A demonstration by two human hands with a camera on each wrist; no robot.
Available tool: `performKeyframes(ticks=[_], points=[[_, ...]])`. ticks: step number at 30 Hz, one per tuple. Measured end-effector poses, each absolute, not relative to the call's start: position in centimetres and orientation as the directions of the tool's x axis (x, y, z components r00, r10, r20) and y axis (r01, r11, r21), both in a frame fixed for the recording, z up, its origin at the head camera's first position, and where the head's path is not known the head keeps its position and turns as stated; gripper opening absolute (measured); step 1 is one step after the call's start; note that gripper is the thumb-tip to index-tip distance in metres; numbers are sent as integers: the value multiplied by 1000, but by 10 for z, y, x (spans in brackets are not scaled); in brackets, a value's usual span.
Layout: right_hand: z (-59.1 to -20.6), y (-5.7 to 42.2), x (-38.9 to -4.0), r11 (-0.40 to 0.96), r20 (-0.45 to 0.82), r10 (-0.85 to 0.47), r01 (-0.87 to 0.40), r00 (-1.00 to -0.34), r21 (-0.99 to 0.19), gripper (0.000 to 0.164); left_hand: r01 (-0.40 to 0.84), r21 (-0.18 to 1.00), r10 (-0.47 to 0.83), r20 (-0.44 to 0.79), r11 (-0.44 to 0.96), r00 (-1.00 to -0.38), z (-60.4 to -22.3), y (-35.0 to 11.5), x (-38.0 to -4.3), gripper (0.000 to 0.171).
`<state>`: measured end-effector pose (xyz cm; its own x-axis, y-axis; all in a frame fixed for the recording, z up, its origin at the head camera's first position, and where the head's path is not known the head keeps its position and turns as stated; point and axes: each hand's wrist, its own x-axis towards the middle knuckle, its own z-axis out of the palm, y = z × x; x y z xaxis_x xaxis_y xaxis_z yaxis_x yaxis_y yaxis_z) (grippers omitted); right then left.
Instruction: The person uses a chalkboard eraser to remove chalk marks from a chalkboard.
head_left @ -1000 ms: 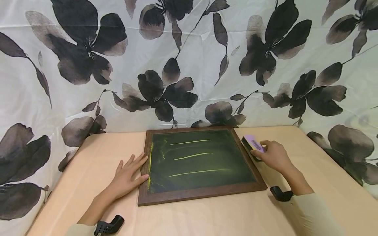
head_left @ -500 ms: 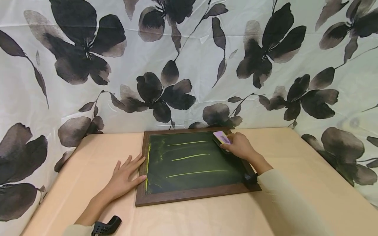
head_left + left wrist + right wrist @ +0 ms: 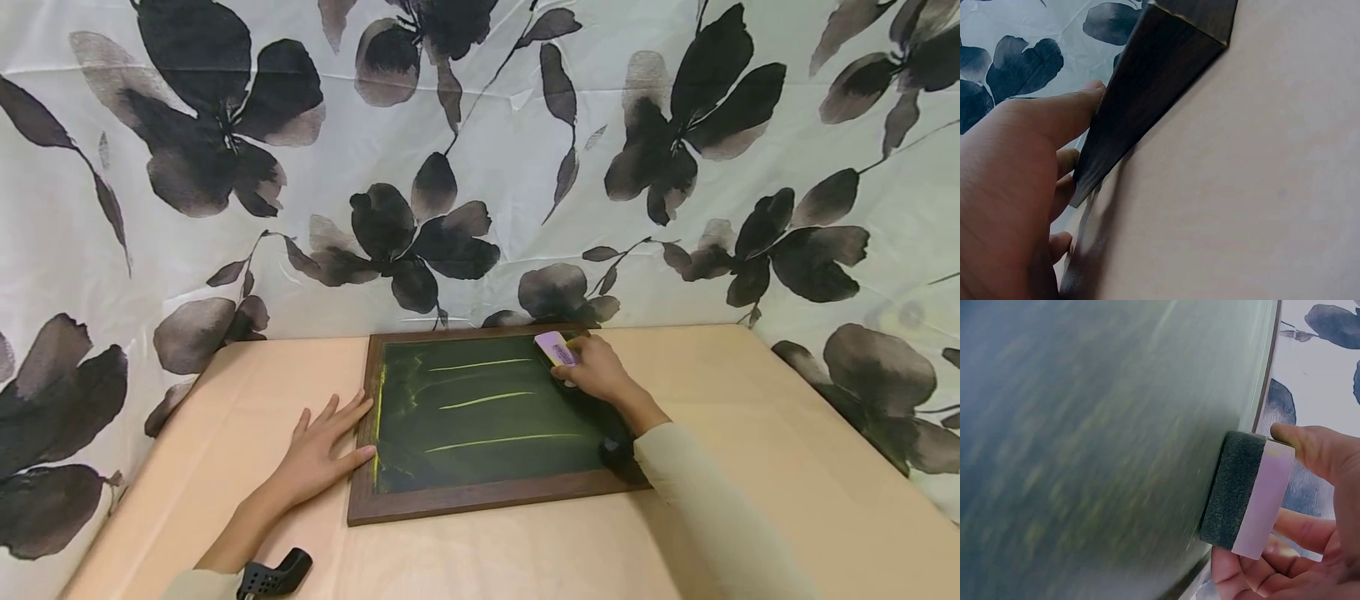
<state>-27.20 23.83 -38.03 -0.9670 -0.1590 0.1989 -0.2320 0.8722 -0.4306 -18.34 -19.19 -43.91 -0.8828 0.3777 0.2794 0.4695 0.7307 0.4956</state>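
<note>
A wood-framed chalkboard [image 3: 487, 467] lies on the table with three yellow chalk lines across its middle and yellow smudges down its left side. My right hand [image 3: 600, 371] grips a chalkboard eraser [image 3: 555, 347] over the board's upper right part. In the right wrist view the eraser [image 3: 1266, 494] shows a lilac back and a dark felt pad, the felt facing the board, with thumb and fingers at its ends. My left hand [image 3: 318, 450] has its fingers spread, the fingertips and thumb touching the left side of the frame [image 3: 1147, 81].
The table has a peach-coloured cloth [image 3: 247, 400]. A white sheet with dark flowers [image 3: 525, 167] hangs behind the table's far edge. A black wrist device [image 3: 276, 573] sits on the left wrist, and another [image 3: 618, 454] at the right wrist overlaps the board.
My right hand has carried the eraser leftward from beside the board's right edge onto its upper right part, shifting slightly further left lately. The left hand stays at the frame.
</note>
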Motion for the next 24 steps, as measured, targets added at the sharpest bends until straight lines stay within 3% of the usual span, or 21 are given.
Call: performKeyframes(ticks=[9,24], points=[[-380,219,-278,873,182,-184,-245,-966,-422,53,468,505,377,277,726,-884,-440,-190,-182,69],[-381,129,-290,811,123,-279,-302,-952,-500,56,467,493,380,271,734,-884,-437,-193,-184,71]])
